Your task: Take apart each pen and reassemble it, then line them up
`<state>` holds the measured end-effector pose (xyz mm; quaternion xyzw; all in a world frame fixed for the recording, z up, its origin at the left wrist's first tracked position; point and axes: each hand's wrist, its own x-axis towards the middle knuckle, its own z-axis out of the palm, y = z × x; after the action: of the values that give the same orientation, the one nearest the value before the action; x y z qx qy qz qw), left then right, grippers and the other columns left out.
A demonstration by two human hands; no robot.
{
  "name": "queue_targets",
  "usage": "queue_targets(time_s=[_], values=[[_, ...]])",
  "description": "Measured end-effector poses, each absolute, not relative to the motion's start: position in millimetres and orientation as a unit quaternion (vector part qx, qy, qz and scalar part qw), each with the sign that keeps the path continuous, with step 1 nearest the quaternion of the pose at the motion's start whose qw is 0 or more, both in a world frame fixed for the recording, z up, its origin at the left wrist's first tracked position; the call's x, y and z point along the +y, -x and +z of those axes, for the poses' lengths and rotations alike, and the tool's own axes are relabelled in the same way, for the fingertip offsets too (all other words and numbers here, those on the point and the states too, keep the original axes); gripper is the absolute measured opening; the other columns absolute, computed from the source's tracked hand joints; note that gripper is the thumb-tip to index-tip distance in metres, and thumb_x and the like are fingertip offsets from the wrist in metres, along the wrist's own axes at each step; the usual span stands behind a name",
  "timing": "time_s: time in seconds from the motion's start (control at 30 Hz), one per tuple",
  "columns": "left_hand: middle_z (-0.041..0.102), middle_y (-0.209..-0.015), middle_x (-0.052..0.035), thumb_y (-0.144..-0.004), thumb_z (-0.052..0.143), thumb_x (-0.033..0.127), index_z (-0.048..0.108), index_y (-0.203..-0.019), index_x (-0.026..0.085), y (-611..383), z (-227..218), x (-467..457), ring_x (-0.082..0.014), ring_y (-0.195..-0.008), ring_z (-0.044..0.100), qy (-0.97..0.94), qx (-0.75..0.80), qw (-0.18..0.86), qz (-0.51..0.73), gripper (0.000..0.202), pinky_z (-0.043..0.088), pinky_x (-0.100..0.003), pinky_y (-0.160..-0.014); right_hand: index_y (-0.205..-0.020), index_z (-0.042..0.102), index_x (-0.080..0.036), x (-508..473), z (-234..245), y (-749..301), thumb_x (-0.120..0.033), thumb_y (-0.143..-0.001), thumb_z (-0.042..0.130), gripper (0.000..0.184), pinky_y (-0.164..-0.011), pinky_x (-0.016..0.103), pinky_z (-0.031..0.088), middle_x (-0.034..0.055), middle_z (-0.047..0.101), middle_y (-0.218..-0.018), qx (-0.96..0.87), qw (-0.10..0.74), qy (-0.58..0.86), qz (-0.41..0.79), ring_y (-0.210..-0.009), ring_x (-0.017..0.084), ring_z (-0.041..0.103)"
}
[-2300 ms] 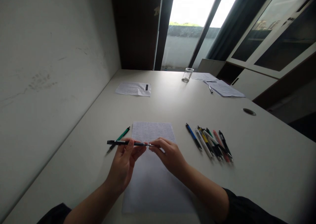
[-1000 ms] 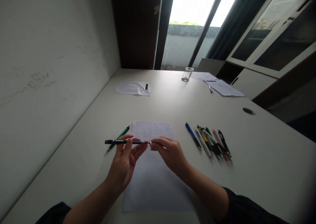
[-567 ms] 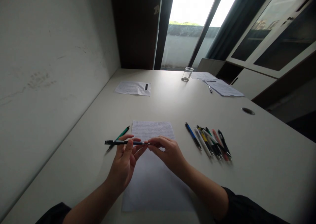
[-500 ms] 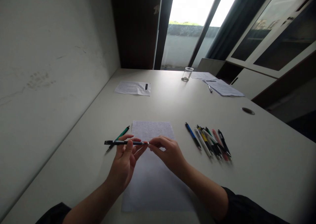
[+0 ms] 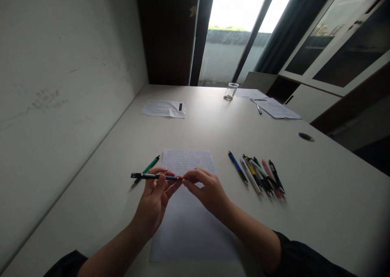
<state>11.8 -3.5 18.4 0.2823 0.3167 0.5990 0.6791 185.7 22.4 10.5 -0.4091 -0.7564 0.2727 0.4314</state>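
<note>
A black pen lies nearly level between my two hands, above a sheet of paper with lines of writing on its far part. My left hand grips its barrel between thumb and fingers. The thumb and fingertips of my right hand pinch the pen's tip end; the very tip is hidden by them. Behind my left hand, a green pen rests on the table, partly covered by the fingers.
Right of the paper lie a blue pen and a pile of several pens. Farther back on the white table are a crumpled sheet, a drinking glass, stacked papers and a round cable hole. A wall borders the left side.
The black pen's rear end has shifted slightly to the right and dipped a little. Both hands keep nearly the same place and grip.
</note>
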Motion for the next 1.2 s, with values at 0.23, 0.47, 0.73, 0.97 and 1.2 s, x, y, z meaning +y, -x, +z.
queue_targets(time_s=[0.23, 0.47, 0.73, 0.97, 1.2], values=[[0.065, -0.100, 0.0006, -0.088, 0.064, 0.039, 0.056, -0.103, 0.027, -11.4, 13.5, -2.9, -0.0216, -0.103, 0.066, -0.278, 0.312, 0.690, 0.591, 0.020, 0.046, -0.049, -0.101, -0.087, 0.062, -0.020, 22.6, 9.9, -184.8, -0.016, -0.083, 0.061, 0.006, -0.067, 0.027, 0.056, 0.0027, 0.065, -0.078, -0.782, 0.427, 0.396, 0.222, -0.069, 0.014, 0.063], [0.066, -0.095, 0.0024, -0.089, 0.062, 0.039, 0.055, -0.105, 0.029, -10.8, 17.9, -2.0, -0.0204, -0.097, 0.068, -0.270, 0.311, 0.677, 0.610, 0.021, 0.047, -0.048, -0.099, -0.087, 0.061, -0.020, 22.2, 10.0, -188.1, -0.013, -0.081, 0.061, 0.009, -0.065, 0.025, 0.055, 0.0015, 0.065, -0.077, -0.765, 0.468, 0.383, 0.221, -0.067, 0.012, 0.063], [0.068, -0.092, 0.0028, -0.085, 0.067, 0.040, 0.057, -0.104, 0.029, -7.8, 15.6, 5.3, -0.0191, -0.093, 0.069, -0.258, 0.327, 0.628, 0.658, 0.024, 0.048, -0.048, -0.099, -0.092, 0.064, -0.020, 28.5, 3.7, -196.2, -0.022, -0.089, 0.060, 0.005, -0.068, 0.025, 0.054, 0.0031, 0.066, -0.083, -0.791, 0.403, 0.395, 0.238, -0.071, 0.013, 0.063], [0.069, -0.091, 0.0030, -0.084, 0.069, 0.040, 0.056, -0.105, 0.030, -6.4, 12.7, 10.0, -0.0188, -0.094, 0.069, -0.233, 0.346, 0.602, 0.681, 0.027, 0.047, -0.047, -0.100, -0.093, 0.064, -0.018, 23.7, 2.7, -192.3, -0.018, -0.096, 0.051, 0.013, -0.071, 0.026, 0.049, 0.0048, 0.062, -0.086, -0.911, 0.215, 0.336, 0.104, -0.077, 0.015, 0.058], [0.069, -0.090, 0.0024, -0.086, 0.066, 0.039, 0.056, -0.106, 0.028, -4.1, 11.9, 11.1, -0.0187, -0.094, 0.069, -0.224, 0.354, 0.598, 0.683, 0.025, 0.047, -0.046, -0.101, -0.095, 0.063, -0.016, 14.6, 12.3, -183.1, -0.015, -0.095, 0.051, 0.013, -0.067, 0.029, 0.047, 0.0067, 0.058, -0.090, -0.950, 0.121, 0.288, 0.026, -0.081, 0.019, 0.051]])
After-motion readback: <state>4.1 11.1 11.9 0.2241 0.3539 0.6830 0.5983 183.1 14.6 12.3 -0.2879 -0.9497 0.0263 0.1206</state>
